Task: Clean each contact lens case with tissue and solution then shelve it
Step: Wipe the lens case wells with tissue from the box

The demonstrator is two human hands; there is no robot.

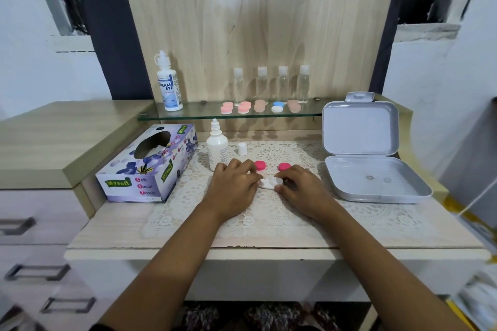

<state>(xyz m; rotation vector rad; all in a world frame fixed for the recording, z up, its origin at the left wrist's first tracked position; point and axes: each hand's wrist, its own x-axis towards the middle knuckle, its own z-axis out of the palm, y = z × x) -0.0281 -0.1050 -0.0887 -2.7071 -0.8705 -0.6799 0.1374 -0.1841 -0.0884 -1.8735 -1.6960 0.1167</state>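
Together, hands (231, 185) (304, 191) pinch rounded white case (269, 184).

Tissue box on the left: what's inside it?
Through the oval opening in the top of the tissue box, crumpled white tissue shows. The cardboard walls cover the rest, so how much is left cannot be seen.

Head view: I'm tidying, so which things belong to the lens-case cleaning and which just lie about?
In use: white lens case held by left hand and right hand, pink caps, small solution bottle, tissue box, glass shelf.
Lying about: four clear bottles, grey open box, large Dream Eye bottle.
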